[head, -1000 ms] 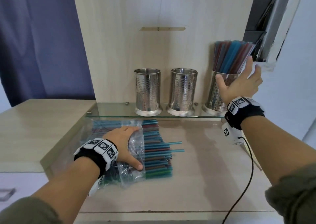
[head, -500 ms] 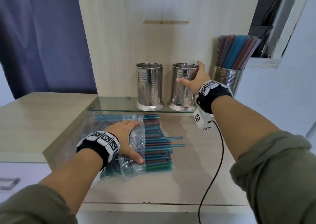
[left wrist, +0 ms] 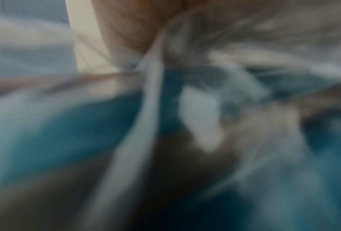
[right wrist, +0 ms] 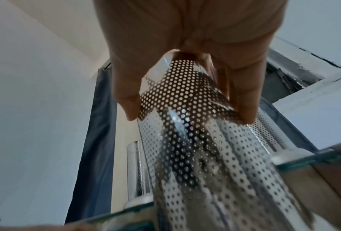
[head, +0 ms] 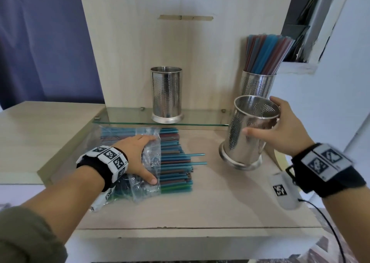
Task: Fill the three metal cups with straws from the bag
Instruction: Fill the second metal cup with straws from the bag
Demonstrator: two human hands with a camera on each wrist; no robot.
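The perforated metal cup (head: 248, 130) held by the right hand (head: 280, 130) is tilted, its mouth leaning toward the right and its base (head: 239, 160) low over the right part of the wooden surface (head: 220, 198); whether the base touches the wood cannot be told. The right grip is wrapped around the cup's upper wall, thumb on the near side and fingers (right wrist: 244, 100) curled round the far side; the right wrist view shows the cup (right wrist: 195, 132) clasped between thumb and fingers.

To the left lies the clear plastic bag (head: 148, 184) of straws (head: 176, 162), with blue, teal and reddish straws sticking out of its open right end, two reaching further right than the rest. The left hand (head: 138, 152) lies flat on the bag, fingers extended and pressing down, grasping nothing. The left wrist view is too blurred to add more than plastic and blue.

Farther back, on the glass shelf (head: 124, 116), an empty cup (head: 166, 94) stands upright near the middle, and at the right end a third cup (head: 257, 85) holds a full bunch of straws (head: 266, 54) leaning right. A purple curtain (head: 40, 42) hangs far left.
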